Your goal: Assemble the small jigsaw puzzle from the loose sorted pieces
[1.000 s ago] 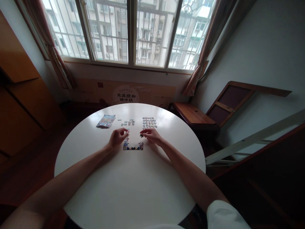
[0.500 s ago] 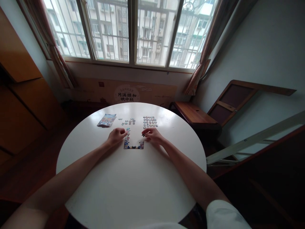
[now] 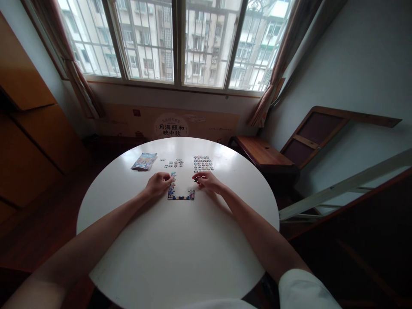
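Note:
A partly built jigsaw frame (image 3: 180,197) lies near the middle of the round white table (image 3: 177,253). My left hand (image 3: 157,183) rests curled on the frame's left column, fingertips pressed on the pieces there. My right hand (image 3: 207,181) hovers at the frame's right side, fingers pinched on a small dark puzzle piece (image 3: 196,180). Behind the hands lie a neat grid of loose pieces (image 3: 202,163) and a smaller scatter of pieces (image 3: 174,163).
A colourful packet (image 3: 143,161) lies at the table's far left. A wooden bench (image 3: 262,156) and a leaning wooden frame (image 3: 317,133) stand to the right. A metal ladder rail (image 3: 347,184) slants at right. A cardboard sheet (image 3: 170,124) lines the wall under the window.
My right hand has drifted slightly right and away with its piece. My left hand has settled lower onto the frame's left column. The view shifted a little.

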Tool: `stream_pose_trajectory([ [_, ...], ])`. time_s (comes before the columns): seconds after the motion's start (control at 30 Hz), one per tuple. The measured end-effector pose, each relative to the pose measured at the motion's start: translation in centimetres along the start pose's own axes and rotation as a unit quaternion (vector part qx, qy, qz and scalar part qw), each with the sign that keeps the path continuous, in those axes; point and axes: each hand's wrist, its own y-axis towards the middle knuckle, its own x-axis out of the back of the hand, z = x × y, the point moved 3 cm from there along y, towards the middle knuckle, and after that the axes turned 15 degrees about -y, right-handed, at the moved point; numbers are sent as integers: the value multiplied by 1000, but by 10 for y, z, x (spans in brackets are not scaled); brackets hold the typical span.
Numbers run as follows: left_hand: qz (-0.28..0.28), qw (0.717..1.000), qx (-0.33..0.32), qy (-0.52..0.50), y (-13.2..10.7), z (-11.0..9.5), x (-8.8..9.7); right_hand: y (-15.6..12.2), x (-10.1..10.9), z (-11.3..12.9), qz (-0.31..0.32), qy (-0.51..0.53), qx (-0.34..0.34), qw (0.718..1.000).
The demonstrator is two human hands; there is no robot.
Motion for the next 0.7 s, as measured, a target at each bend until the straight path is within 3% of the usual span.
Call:
stream_pose_trajectory([
  [0.5,-7,999,-40,19,-2,-3,-1,2,0,-2,-5,-32,61,998],
  [0.7,35,994,-97,43,-9,-18,-6,-1,-1,3,40,-55,98,993],
])
